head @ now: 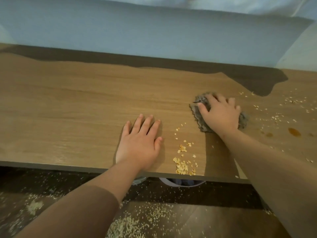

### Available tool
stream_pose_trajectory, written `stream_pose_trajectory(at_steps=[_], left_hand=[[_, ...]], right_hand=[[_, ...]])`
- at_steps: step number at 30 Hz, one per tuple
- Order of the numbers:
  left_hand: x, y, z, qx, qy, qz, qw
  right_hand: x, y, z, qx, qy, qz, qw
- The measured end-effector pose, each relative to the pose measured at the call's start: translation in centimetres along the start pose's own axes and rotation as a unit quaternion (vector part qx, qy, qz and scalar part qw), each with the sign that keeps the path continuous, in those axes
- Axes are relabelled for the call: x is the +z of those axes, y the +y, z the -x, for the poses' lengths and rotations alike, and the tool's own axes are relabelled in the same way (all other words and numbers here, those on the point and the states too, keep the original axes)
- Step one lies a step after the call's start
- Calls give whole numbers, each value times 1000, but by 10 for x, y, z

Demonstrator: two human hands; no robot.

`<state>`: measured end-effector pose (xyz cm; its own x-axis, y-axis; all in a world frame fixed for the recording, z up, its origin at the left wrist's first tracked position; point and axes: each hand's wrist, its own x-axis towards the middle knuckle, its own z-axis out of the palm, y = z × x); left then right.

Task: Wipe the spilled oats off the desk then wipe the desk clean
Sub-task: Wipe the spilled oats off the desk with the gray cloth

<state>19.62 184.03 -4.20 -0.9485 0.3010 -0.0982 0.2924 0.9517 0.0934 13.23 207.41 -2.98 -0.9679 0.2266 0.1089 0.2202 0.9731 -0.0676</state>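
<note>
The spilled oats (184, 164) lie as pale, flat flakes on the wood-grain counter (77, 103). The thickest cluster sits right at the counter's near edge, between the two hands, with a thin trail running up from it toward the cloth. More flakes are scattered loosely across the right part of the counter, beyond the right hand, next to a few small brown stains (294, 132).

A crumpled grey cloth (199, 112) with a wavy edge rests on the counter right of centre, above the near-edge cluster and to the left of the scattered flakes.

The left half of the counter is bare wood with open room; its far edge meets a pale blue wall (137, 35), and a dark shadow runs along that edge. Below the near edge, the dark floor (197, 219) is strewn with oat crumbs.

The right hand (220, 114) presses down on the cloth with fingers spread and curled over it, holding it against the counter, forearm reaching in from the lower right. The left hand (139, 143) lies flat and open on the counter near its front edge, fingers extended and slightly apart, holding nothing.
</note>
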Motion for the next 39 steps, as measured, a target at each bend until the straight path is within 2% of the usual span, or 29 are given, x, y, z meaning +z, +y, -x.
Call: stream_pose_trajectory(at_steps=[3, 7, 9, 13, 15, 17, 20, 23, 25, 30, 32, 34, 35, 36, 38, 39], left_hand=[[-2, 0, 1, -1, -3, 0, 1000], [-3, -1, 1, -6, -9, 10, 1000], [-3, 0, 1, -7, -10, 15, 1000], [-3, 0, 1, -9, -8, 17, 1000], [-4, 1, 3, -8, -7, 13, 1000], [-4, 2, 3, -7, -9, 12, 1000], [-3, 1, 2, -8, -4, 14, 1000], [-2, 2, 1, -9, -5, 11, 1000], [-2, 1, 1, -8, -4, 7, 1000], [-2, 0, 0, -5, -2, 9, 1000], [-1, 1, 2, -7, -4, 9, 1000], [-1, 1, 2, -8, -1, 7, 1000], [-1, 1, 1, -7, 0, 6, 1000], [-1, 0, 1, -6, 0, 7, 1000], [-1, 0, 0, -6, 4, 9, 1000], [-1, 0, 0, -7, 6, 9, 1000]], right_hand=[[-3, -12, 21, -135, -21, -4, 991], [-5, -16, 68, -275, -40, -51, 959], [-8, -14, 95, -324, -36, -92, 941], [-18, -4, 136, -409, -113, -184, 887], [-33, 0, 138, -378, -131, -244, 884], [-42, 5, 122, -308, -99, -260, 910], [-40, 15, 79, -161, -36, -171, 971], [-16, 11, 68, -63, -46, -57, 995], [-6, 3, 80, -62, -23, -39, 997], [-15, -8, 135, -184, -24, -79, 980], [-27, -16, 159, -231, -56, -135, 962], [-41, -18, 163, -250, -125, -208, 937], [-49, -16, 155, -227, -141, -235, 934], [-53, -9, 139, -186, -121, -242, 945], [-49, 16, 102, -83, -32, -190, 978], [-44, 28, 88, -43, -19, -141, 989]])
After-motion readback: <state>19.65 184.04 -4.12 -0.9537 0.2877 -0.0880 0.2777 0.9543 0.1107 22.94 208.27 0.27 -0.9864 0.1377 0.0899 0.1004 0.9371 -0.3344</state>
